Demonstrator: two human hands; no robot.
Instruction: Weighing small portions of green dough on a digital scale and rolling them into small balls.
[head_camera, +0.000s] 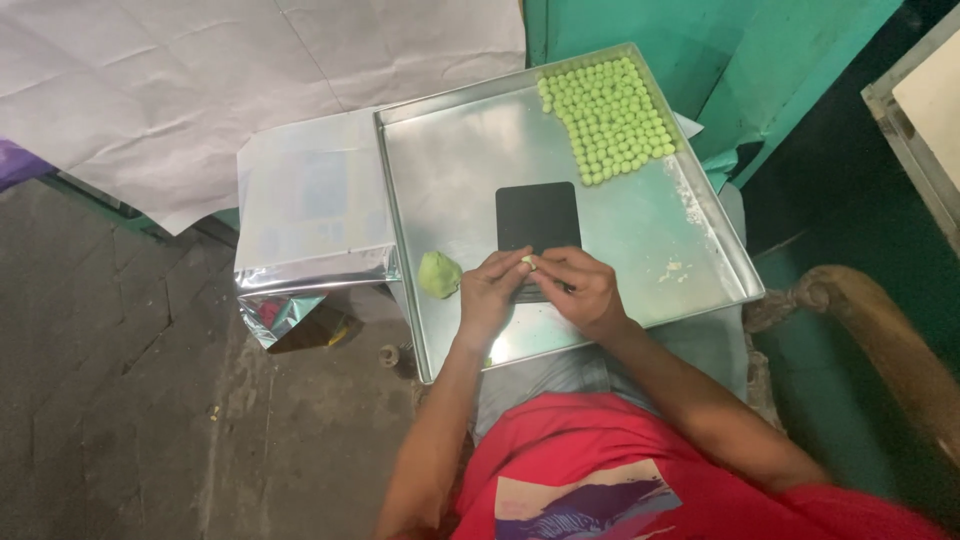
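Observation:
A large metal tray (450, 170) rests across my lap. My left hand (487, 295) and my right hand (580, 288) meet over the tray's near edge, fingertips pinching a small green dough piece (528, 262) between them. Under my hands lies a flat black rectangular scraper (538, 216). A lump of green dough (439, 274) sits on the tray just left of my left hand. Several small green dough balls (610, 115) are packed in rows at the tray's far right corner.
A shiny silver foil bag (310, 215) lies left of the tray. White paper sheets (200, 80) cover the surface beyond. A teal wall (730, 50) stands at the right, a brown wooden armrest (890, 350) near my right arm. Dough crumbs (672, 270) dot the tray.

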